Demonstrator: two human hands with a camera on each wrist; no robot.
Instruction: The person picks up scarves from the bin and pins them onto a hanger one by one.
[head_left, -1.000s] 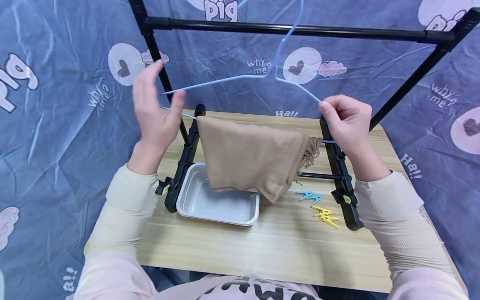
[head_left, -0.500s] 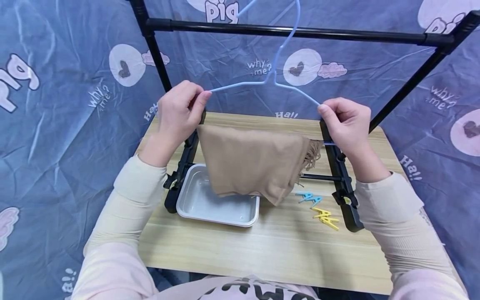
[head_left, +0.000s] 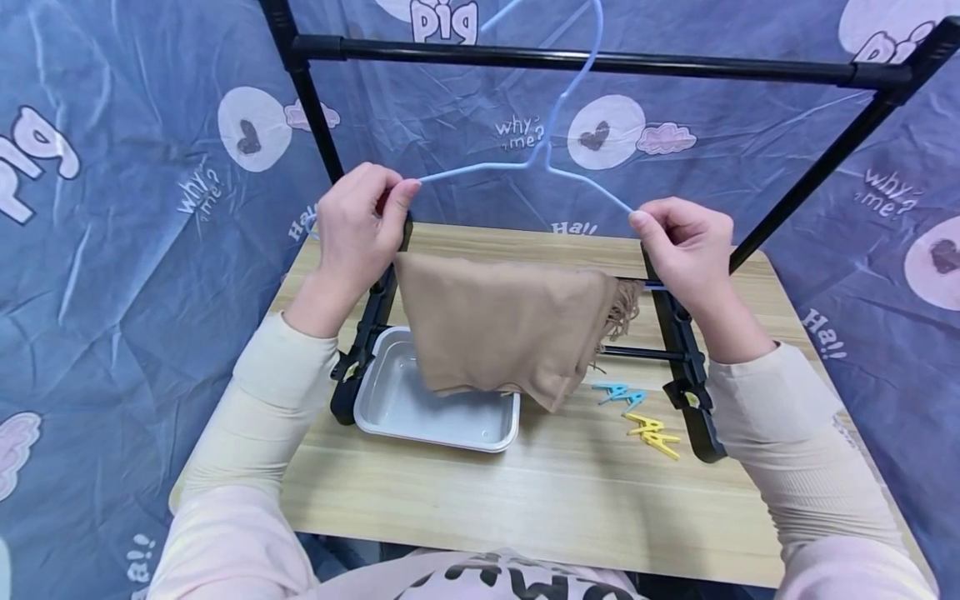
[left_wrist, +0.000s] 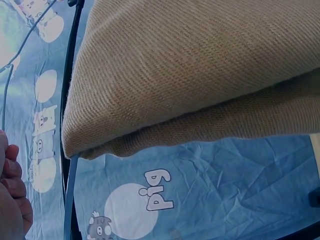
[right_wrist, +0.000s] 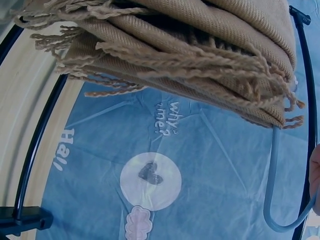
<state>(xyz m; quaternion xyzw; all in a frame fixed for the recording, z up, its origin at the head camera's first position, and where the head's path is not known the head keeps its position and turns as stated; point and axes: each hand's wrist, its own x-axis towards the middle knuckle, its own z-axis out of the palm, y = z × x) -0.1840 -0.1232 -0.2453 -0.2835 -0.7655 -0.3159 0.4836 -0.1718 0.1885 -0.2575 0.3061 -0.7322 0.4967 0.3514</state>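
Observation:
A light-blue clothes hanger (head_left: 480, 167) has its hook over the top bar of a black rack. Folded over the hanger's lower bar is a brown scarf (head_left: 502, 325), its fringe (right_wrist: 200, 70) bunched at the right end. My left hand (head_left: 360, 218) pinches the hanger's left shoulder between thumb and fingers. On the other side, my right hand (head_left: 688, 250) pinches the right shoulder the same way. In the left wrist view the scarf's folded edge (left_wrist: 150, 115) hangs in two layers, and the hanger's bar comes out at its corner.
Below the scarf, a white plastic basin (head_left: 435, 421) stands on the wooden table (head_left: 525, 508). Two blue clothes pegs (head_left: 621, 396) and two yellow clothes pegs (head_left: 652, 435) lie to its right. The black rack (head_left: 675, 68) frames the work, with patterned blue cloth behind.
My left hand, spread open beside the hanger a second ago, has moved right and now pinches its left shoulder. The hanger has levelled out and the scarf hangs slightly lower.

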